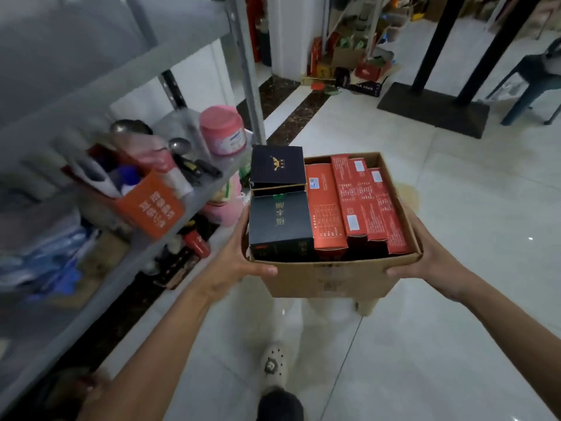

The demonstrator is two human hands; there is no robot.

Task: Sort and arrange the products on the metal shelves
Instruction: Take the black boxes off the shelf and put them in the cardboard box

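Hands grip the cardboard box (331,278) at frame center: left hand (239,259) and right hand (425,256) (red boxes (361,205) inside), metal shelves (170,220) at left.

Inside the brown cardboard box (331,281), two black cartons (280,226) lie left of the long red cartons (358,202); grey metal shelves (127,74) stand left of it.

On the grey metal shelf (106,287), an orange box (150,205), a pink-lidded jar (223,130) and metal ladles (179,144) were crowded together amid blurred clutter.
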